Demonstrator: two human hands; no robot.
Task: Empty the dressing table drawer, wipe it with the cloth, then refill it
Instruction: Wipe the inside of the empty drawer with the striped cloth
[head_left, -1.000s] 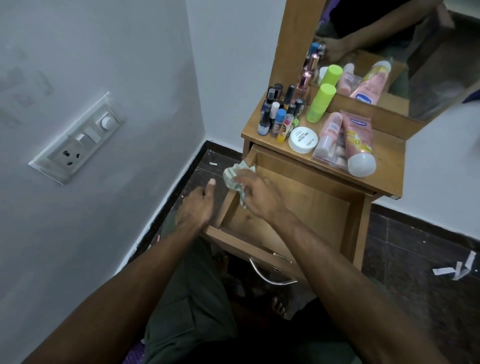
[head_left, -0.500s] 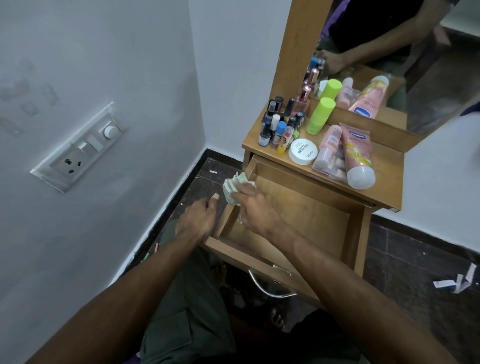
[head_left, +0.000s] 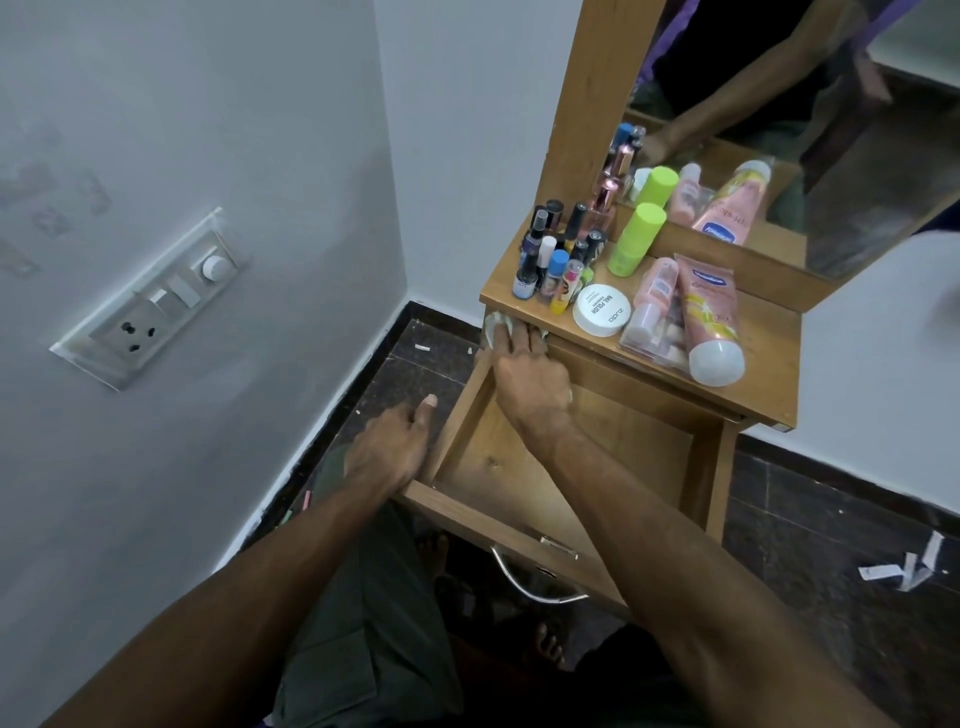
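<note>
Wooden and wide, the bench (head_left: 769, 374) is the biggest thing here, with a mirror (head_left: 810, 130) at its back. Under it my drawer (head_left: 498, 512) is pulled out, and I see only bare wood inside it. I think the wiping step is going on, and the filling step comes after. My left hand (head_left: 395, 447) rests on the drawer's left side near the front corner, with its fingers loose and apart. It holds the drawer steady, I think. My right hand (head_left: 524, 374) is at the far left corner of the drawer, just under the bench edge. Its fingers lie nearly flat and together, pressing down on the cloth (head_left: 496, 325). Only a little pale bit of cloth peeks out past my fingertips. The cloth looks soft and light and it will bunch up, so I should keep my flat palm on top of it and push it along. On the bench lie a pink tube (head_left: 709, 317), a clear pouch (head_left: 652, 322), a white round tub (head_left: 602, 309), a green bottle (head_left: 636, 239) and many little bottles (head_left: 558, 254). The little ones look easy to knock over, so I should pick them up one at a time by the middle.
</note>
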